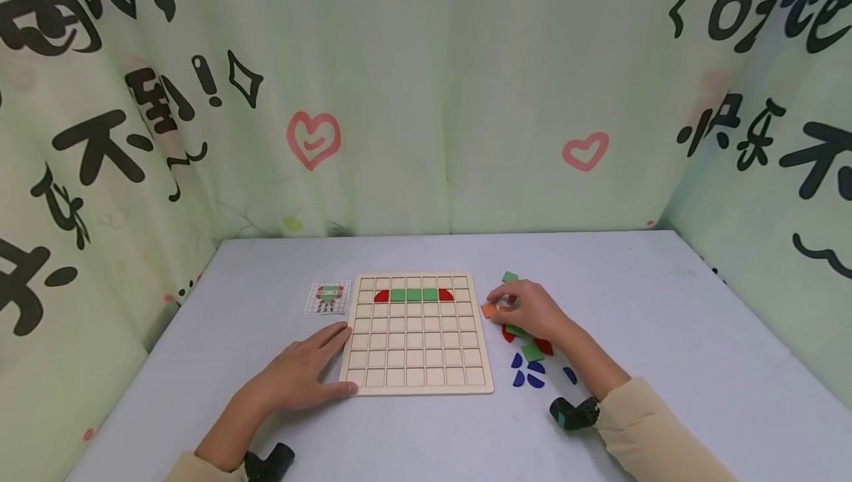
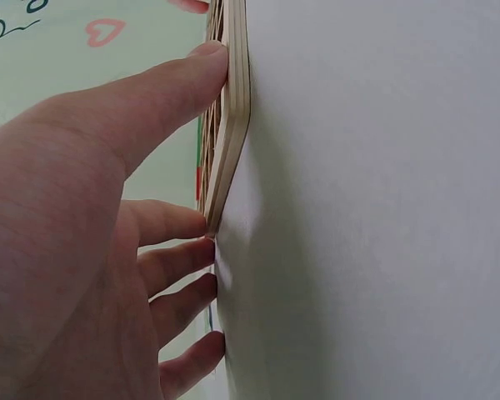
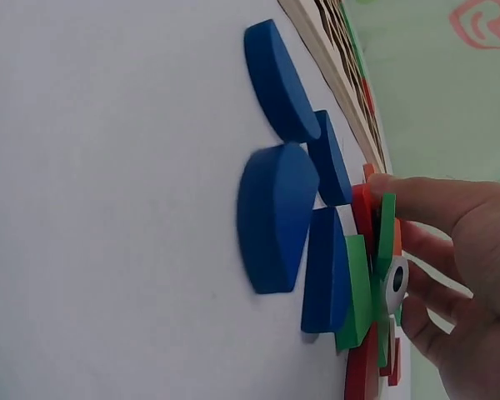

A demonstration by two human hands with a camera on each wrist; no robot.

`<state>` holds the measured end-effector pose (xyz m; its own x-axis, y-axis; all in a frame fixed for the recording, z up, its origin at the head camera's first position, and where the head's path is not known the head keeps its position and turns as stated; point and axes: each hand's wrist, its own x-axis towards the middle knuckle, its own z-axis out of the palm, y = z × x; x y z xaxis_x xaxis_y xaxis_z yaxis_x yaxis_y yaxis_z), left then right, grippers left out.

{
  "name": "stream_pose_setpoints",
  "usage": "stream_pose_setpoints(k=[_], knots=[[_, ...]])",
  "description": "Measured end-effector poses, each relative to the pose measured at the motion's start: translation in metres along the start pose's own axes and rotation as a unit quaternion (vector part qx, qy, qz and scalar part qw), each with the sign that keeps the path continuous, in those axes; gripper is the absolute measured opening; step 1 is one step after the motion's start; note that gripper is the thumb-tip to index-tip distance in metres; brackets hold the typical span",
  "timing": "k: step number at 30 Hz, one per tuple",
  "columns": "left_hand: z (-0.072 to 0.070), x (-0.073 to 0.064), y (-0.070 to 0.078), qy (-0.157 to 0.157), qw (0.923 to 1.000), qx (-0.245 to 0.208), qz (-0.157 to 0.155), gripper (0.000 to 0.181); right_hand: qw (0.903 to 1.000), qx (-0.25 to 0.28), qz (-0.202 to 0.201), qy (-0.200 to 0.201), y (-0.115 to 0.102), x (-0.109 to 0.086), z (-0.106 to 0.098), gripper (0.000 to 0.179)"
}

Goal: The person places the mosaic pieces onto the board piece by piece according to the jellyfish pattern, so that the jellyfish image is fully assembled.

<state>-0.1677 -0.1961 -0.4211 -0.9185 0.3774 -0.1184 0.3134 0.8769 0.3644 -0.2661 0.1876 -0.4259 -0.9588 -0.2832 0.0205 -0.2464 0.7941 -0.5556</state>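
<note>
A pale wooden grid board lies on the table. Three green squares fill a row near its top, with a red rounded piece at one end and another at the other. My left hand rests along the board's left side, thumb at the lower corner, fingers extended against the edge. Right of the board, my right hand reaches over a loose pile and pinches an orange piece between thumb and index finger. Its other fingers bend over red and green pieces, partly hiding them.
A small picture card of a blocky figure lies left of the board. Several blue rounded pieces sit nearer me, below a green square and a red piece. A printed curtain surrounds the white table.
</note>
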Motion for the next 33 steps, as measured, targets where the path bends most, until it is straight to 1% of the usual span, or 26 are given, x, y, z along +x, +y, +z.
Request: stream_pose_setpoints(k=[5, 10, 15, 21, 25, 29, 32, 33], knots=[[0.000, 0.000, 0.000, 0.001, 1.0000, 0.003, 0.002, 0.091, 1.0000, -0.006, -0.002, -0.001, -0.001, -0.001, 0.000, 0.028], [0.000, 0.000, 0.000, 0.005, 1.0000, 0.005, 0.006, 0.090, 0.9999, -0.008, -0.014, -0.001, -0.002, 0.000, 0.000, 0.023], [-0.001, -0.001, 0.001, 0.000, 1.0000, 0.005, 0.001, 0.091, 0.9998, -0.007, -0.017, -0.003, -0.002, 0.001, 0.001, 0.019], [0.000, -0.001, 0.001, -0.003, 1.0000, 0.003, -0.007, 0.091, 0.9997, 0.007, -0.024, -0.004, -0.001, 0.001, -0.001, 0.015], [0.002, 0.000, 0.000, 0.000, 1.0000, 0.006, 0.000, 0.090, 0.9995, 0.017, -0.025, 0.001, -0.002, 0.001, -0.002, 0.014], [0.001, 0.000, 0.000, 0.006, 1.0000, 0.008, 0.002, 0.090, 0.9987, 0.028, -0.043, 0.007, -0.007, 0.002, 0.000, 0.015], [-0.001, 0.000, 0.001, 0.004, 1.0000, 0.008, -0.001, 0.091, 0.9973, 0.030, -0.066, 0.013, -0.012, 0.004, 0.003, 0.014], [-0.001, 0.000, 0.001, 0.002, 1.0000, 0.007, -0.002, 0.091, 0.9971, 0.029, -0.068, 0.015, -0.013, 0.005, 0.004, 0.013]])
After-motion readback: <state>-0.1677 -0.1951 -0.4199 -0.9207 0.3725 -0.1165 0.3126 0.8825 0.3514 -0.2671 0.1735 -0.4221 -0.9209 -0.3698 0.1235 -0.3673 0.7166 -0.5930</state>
